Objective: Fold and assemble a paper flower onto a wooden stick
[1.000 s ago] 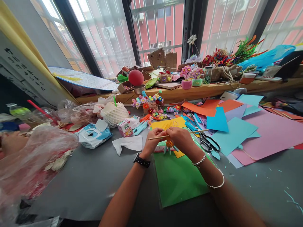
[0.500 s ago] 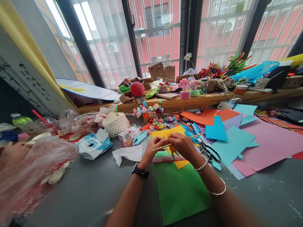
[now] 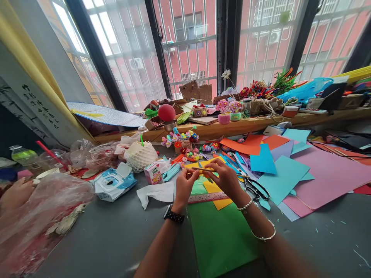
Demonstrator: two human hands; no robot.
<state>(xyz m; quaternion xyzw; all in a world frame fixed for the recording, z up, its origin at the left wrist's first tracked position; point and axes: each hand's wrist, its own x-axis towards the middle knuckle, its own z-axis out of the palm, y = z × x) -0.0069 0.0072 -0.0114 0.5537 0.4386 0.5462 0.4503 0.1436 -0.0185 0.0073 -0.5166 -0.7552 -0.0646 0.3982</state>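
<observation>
Right hand [image 3: 228, 180]: fingers pinch stick [image 3: 203, 169] | left hand [image 3: 184, 186]: can't discern grip | scissors [image 3: 247, 180]: hands' 3 o'clock | advisable: light, even pressure

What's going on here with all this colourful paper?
Someone is working with both hands close together over a grey table. The left hand and right hand hold a thin stick between them, with a small blue-green piece by the fingertips, partly hidden. A green sheet lies nearer the person, and scissors lie to the right, beside the coloured paper.
</observation>
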